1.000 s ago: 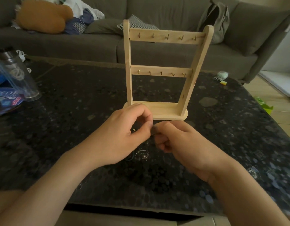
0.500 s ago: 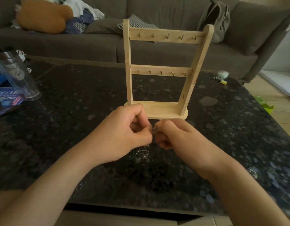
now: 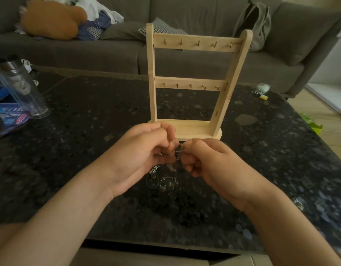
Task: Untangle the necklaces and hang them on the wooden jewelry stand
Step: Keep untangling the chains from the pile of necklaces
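Observation:
A wooden jewelry stand (image 3: 192,81) stands upright on the dark speckled table (image 3: 89,116), with two rails of small brass hooks, all bare. Just in front of its base, my left hand (image 3: 141,156) and my right hand (image 3: 210,162) meet, fingers curled, pinching thin silver necklace chains (image 3: 178,150) stretched between them. More chain and a dark oval pendant (image 3: 152,179) hang down from my hands to the table.
A clear plastic bottle (image 3: 22,89) and a blue packet (image 3: 8,118) lie at the table's left. A small pale-green item (image 3: 262,88) sits at the far right corner. A grey sofa (image 3: 204,60) with a bag and clothes stands behind the table.
My hands have shifted slightly and drawn a little apart, so a short length of chain shows between the fingertips. More chain and the pendant show below them.

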The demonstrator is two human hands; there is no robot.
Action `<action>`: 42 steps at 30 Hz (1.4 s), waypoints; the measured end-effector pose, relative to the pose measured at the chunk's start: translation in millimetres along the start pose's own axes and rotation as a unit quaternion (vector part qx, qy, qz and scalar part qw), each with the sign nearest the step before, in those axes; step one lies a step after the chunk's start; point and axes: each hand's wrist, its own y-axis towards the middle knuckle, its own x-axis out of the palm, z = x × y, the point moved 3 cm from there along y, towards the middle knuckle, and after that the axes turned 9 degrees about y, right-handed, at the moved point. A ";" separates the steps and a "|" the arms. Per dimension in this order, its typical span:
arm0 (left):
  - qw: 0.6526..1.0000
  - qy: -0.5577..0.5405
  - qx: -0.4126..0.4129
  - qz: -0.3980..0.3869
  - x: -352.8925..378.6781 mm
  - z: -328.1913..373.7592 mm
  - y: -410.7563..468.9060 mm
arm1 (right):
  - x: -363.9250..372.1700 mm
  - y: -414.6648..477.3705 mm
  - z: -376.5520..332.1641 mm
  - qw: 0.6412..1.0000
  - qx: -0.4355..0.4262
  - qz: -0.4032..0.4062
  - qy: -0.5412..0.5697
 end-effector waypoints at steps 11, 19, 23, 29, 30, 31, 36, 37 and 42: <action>0.984 0.161 0.008 0.083 -4.3 0.5 -2.2 | 4.4 -5.9 -4.6 0.998 -0.032 0.054 0.010; 0.987 0.148 0.021 0.065 -5.6 -3.5 0.3 | 4.3 -8.1 -10.1 0.992 -0.075 0.104 0.003; 0.988 0.133 0.033 0.067 -8.9 -3.6 1.3 | -0.4 -9.7 -10.9 0.982 -0.122 0.139 0.044; 0.980 0.174 0.057 0.077 -6.2 -2.7 0.5 | -0.7 -14.3 -14.4 0.967 -0.203 0.155 -0.010; 0.978 0.182 0.060 0.080 -5.9 -3.1 0.6 | 0.1 -15.3 -14.8 0.964 -0.211 0.157 -0.029; 0.977 0.187 0.061 0.083 -5.7 -3.5 0.7 | 0.7 -16.1 -14.8 0.962 -0.218 0.161 -0.042; 0.979 0.179 0.065 0.079 -6.7 -7.1 3.1 | 1.2 -16.2 -11.7 0.952 -0.228 0.189 -0.075; 0.979 0.176 0.065 0.076 -6.6 -7.3 3.3 | 1.5 -15.7 -11.0 0.953 -0.225 0.190 -0.075; 0.980 0.172 0.065 0.077 -6.9 -7.8 4.2 | 2.3 -15.0 -10.2 0.958 -0.215 0.182 -0.051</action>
